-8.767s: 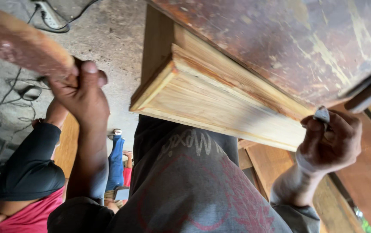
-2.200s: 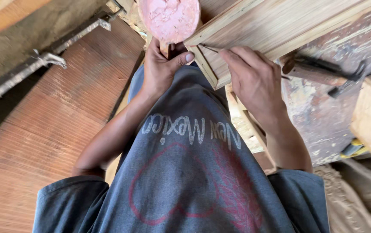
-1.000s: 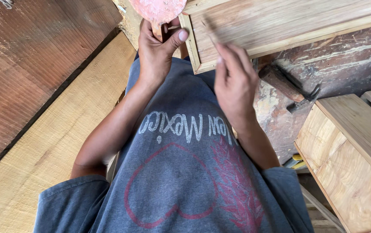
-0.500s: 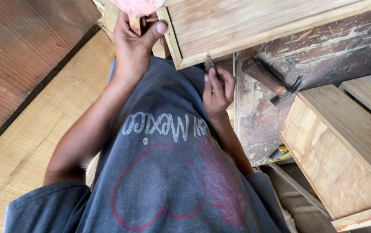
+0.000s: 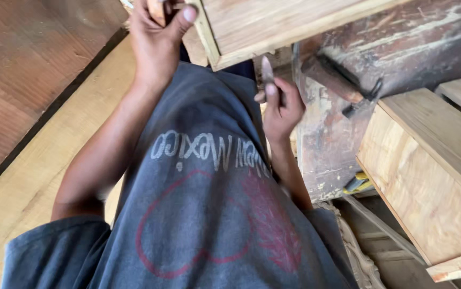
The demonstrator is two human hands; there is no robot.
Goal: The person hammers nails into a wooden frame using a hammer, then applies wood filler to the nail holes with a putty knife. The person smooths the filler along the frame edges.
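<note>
I look down my grey printed t-shirt [image 5: 209,214]. My left hand [image 5: 155,43] is raised at the top edge, its fingers closed on a small pinkish object [image 5: 158,8] that the frame mostly cuts off, right beside the corner of a pale wooden box [image 5: 273,24]. My right hand [image 5: 281,107] is lower, in front of my chest, and pinches a thin metal blade [image 5: 267,69] that points up toward the underside of the box. The blade is not touching the wood.
A tool with a brown handle [image 5: 335,80] lies on a worn reddish work surface [image 5: 402,48]. A second pale wooden box [image 5: 428,171] stands at the right, with a yellow-handled tool [image 5: 356,183] below it. Wide planks [image 5: 32,160] lie at the left.
My right hand has dropped from the box's edge toward my chest with the blade. The left hand has stayed at the box corner, and the pink object has slid almost out of view.
</note>
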